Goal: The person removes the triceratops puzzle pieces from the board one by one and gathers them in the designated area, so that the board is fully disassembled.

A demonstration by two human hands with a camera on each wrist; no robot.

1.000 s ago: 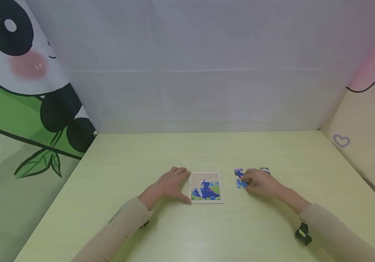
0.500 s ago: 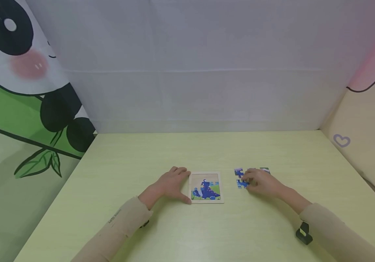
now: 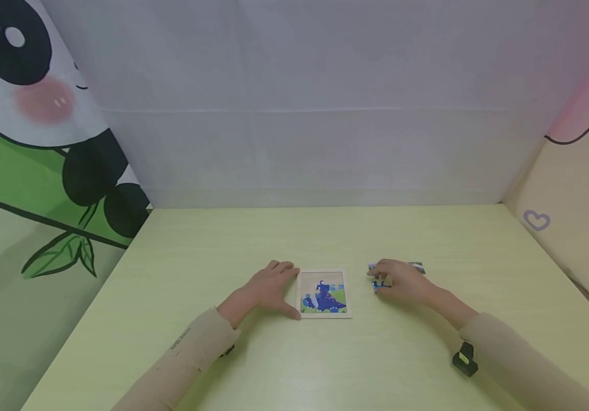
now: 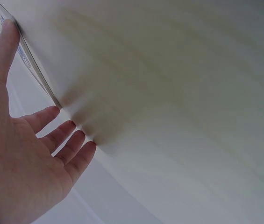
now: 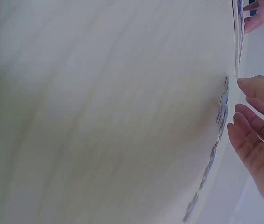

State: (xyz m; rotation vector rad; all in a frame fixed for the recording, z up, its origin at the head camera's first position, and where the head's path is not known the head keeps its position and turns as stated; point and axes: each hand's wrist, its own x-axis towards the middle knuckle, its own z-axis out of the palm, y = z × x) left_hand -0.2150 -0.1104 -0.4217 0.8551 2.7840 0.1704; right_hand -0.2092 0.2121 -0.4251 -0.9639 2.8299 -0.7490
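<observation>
A square puzzle tray (image 3: 325, 315) with a pale wooden rim lies flat on the table, partly filled with a blue dinosaur picture; its upper part is bare wood. My left hand (image 3: 271, 288) rests at its left side, thumb at the near corner and fingertips by the far one. To the right of the tray, my right hand (image 3: 404, 279) is over several loose jigsaw pieces (image 3: 417, 266), hiding most of them. The right wrist view shows its thumb and fingers apart, close over the row of pieces (image 5: 223, 109), with nothing between them.
The pale wood-grain table (image 3: 253, 365) reaches back to a plain light cloth wall (image 3: 299, 154). A panel with a cartoon print (image 3: 78, 165) stands on the left, a pinkish-beige panel (image 3: 577, 188) on the right. A dark wrist device (image 3: 465, 359) hangs under the right sleeve.
My right hand has shifted slightly left and away from me over the loose pieces, its fingers spreading wider and covering the left ones. The left hand and the tray have stayed in place.
</observation>
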